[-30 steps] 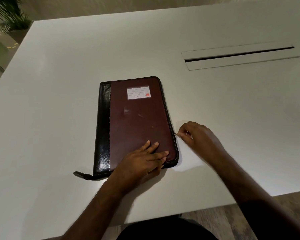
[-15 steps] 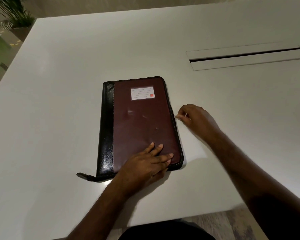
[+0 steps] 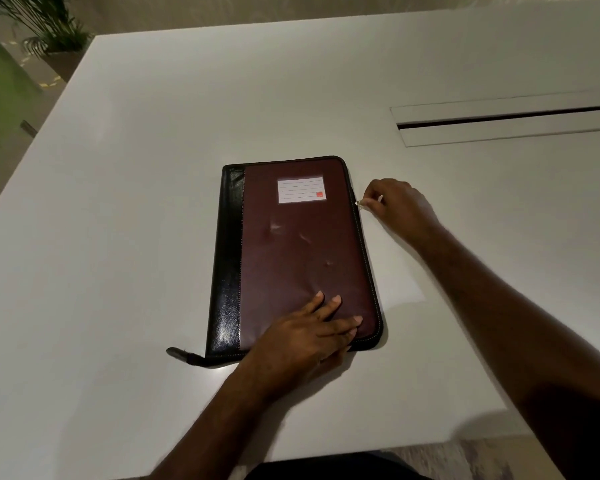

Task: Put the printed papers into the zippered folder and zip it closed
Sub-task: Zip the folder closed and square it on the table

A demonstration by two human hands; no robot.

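Observation:
A maroon zippered folder (image 3: 291,251) with a black spine and a white label lies closed and flat on the white table (image 3: 118,237). My left hand (image 3: 309,337) presses flat on its near right corner, fingers spread. My right hand (image 3: 395,206) pinches the small metal zipper pull (image 3: 359,203) on the folder's right edge, close to the far corner. A black zipper tail (image 3: 182,355) sticks out at the near left corner. No printed papers are visible.
A recessed cable slot with a lid (image 3: 506,121) runs across the table at the far right. A potted plant (image 3: 45,26) stands beyond the table's far left corner. The table's near edge (image 3: 430,445) is close to my body.
My right hand has drawn the zipper pull along the folder's right edge, from near the front corner to near the far corner. My left hand has kept pressing on the near right corner.

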